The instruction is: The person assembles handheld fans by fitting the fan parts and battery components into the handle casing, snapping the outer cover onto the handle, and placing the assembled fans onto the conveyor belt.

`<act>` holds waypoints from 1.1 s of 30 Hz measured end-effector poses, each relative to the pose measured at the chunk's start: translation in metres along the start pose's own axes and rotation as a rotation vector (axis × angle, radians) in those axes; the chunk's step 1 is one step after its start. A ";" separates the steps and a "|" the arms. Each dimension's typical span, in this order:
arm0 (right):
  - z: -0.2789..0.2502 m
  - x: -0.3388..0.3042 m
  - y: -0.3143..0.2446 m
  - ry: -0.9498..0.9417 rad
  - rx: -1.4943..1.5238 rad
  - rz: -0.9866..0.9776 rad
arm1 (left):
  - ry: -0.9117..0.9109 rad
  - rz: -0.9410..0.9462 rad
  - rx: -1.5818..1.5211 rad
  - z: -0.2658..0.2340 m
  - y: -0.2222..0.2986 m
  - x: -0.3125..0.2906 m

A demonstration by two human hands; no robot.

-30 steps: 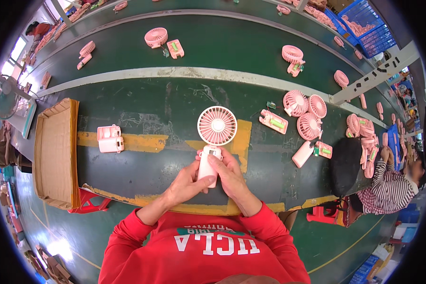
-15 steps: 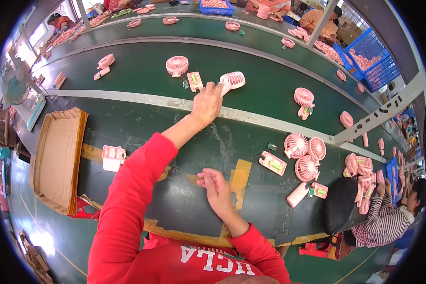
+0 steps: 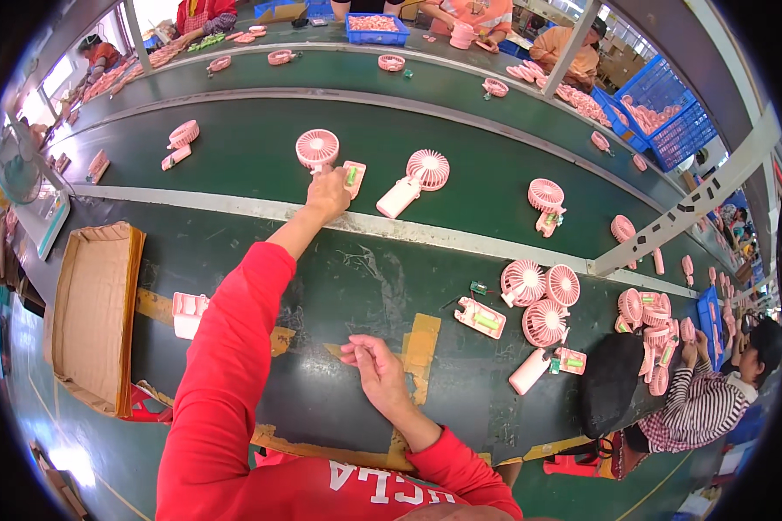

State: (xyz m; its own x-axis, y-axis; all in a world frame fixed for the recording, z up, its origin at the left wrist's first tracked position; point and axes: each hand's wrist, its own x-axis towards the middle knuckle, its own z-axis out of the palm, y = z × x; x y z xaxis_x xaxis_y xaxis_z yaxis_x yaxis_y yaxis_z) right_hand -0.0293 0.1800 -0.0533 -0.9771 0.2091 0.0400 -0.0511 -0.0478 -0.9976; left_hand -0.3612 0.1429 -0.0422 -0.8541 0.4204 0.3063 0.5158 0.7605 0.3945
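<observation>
My left hand (image 3: 328, 195) reaches across to the green conveyor belt (image 3: 261, 117), its fingers closed at the lower edge of a pink handheld fan (image 3: 318, 148); the exact grip is partly hidden. Right beside these fingers lies an opened pink handle shell (image 3: 354, 177) with a green part inside. A second pink fan with a smooth pale handle (image 3: 399, 198) rests on the belt to the right. Over the dark worktable (image 3: 321, 286), my right hand (image 3: 379, 375) is empty, its fingers loosely bent and apart, near a strip of yellow tape (image 3: 422, 356).
Several pink fans (image 3: 545, 322) and opened handles cluster at the table's right, beside a black cloth-like item (image 3: 615, 382). A cardboard tray (image 3: 135, 321) stands at the left, near a pink shell piece (image 3: 188, 314). A metal rail (image 3: 460, 240) separates table from belt. Co-workers sit around.
My left hand has left the fan with the smooth handle, which now lies on the belt, and moved left to another fan. My right hand stays about in place.
</observation>
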 end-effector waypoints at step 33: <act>-0.007 -0.077 -0.055 -0.392 -0.987 -0.248 | -0.577 0.064 -0.357 -0.108 0.053 -0.228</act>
State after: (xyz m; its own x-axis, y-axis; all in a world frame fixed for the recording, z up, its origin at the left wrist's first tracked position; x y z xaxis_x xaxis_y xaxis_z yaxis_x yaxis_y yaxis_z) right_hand 0.0499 0.1733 -0.0020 -0.9694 -0.2297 0.0868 -0.2383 0.7944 -0.5587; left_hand -0.1320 0.0341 0.0021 -0.6692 0.7311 -0.1331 0.4725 0.5568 0.6832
